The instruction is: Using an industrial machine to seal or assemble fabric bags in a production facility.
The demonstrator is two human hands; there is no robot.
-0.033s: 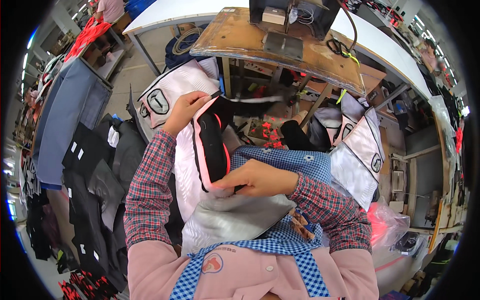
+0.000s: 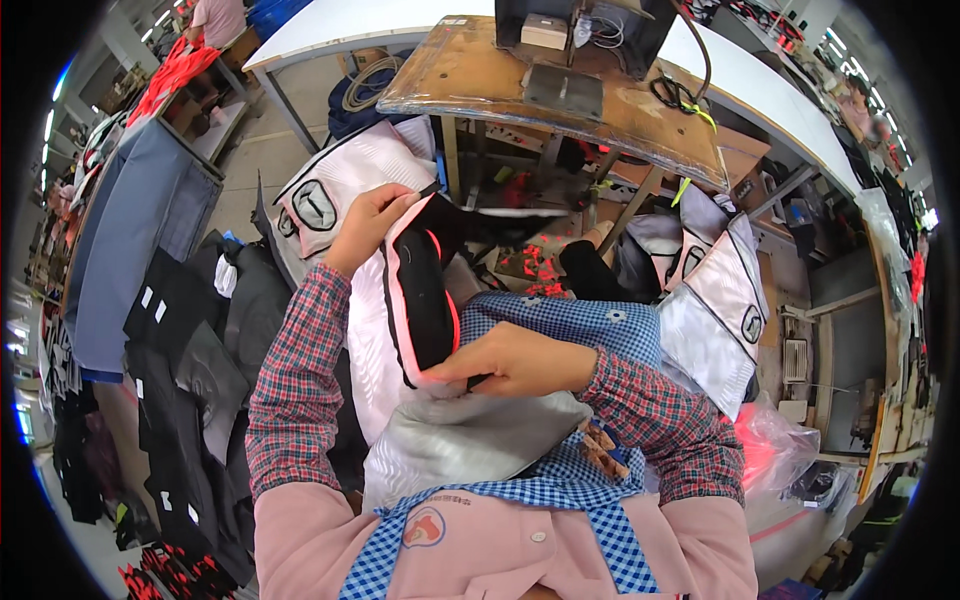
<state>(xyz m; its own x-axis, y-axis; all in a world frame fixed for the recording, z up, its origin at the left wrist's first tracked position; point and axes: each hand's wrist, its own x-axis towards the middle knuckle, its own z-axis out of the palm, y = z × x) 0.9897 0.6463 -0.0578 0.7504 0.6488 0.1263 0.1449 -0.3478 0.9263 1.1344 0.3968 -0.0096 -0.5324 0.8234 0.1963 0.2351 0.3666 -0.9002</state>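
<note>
A sewn fabric piece with a black middle (image 2: 424,300), pink edging and dark binding is stretched upright between my hands. My left hand (image 2: 378,222) pinches its top corner, where a loose black flap with a pale edge (image 2: 510,222) hangs out to the right. My right hand (image 2: 515,360) is closed on its lower edge, thumb and finger pressed together. White and pale pink cloth (image 2: 366,350) trails beneath the piece, and a silvery-grey panel (image 2: 470,435) lies over my lap. Part of the held edge is hidden by my fingers.
Ahead stands a wooden worktable (image 2: 460,75) with a dark machine housing. Dark cut pieces (image 2: 180,350) are heaped at left, beside a blue-grey draped stack (image 2: 130,240). White and pink sewn panels (image 2: 715,310) lie at right, near a clear plastic bag (image 2: 775,445). Blue checked cloth (image 2: 570,320) covers my knees.
The loose black flap at the top of the piece has swung slightly downward and shows more of its black side. Both hands keep their grip in nearly the same place.
</note>
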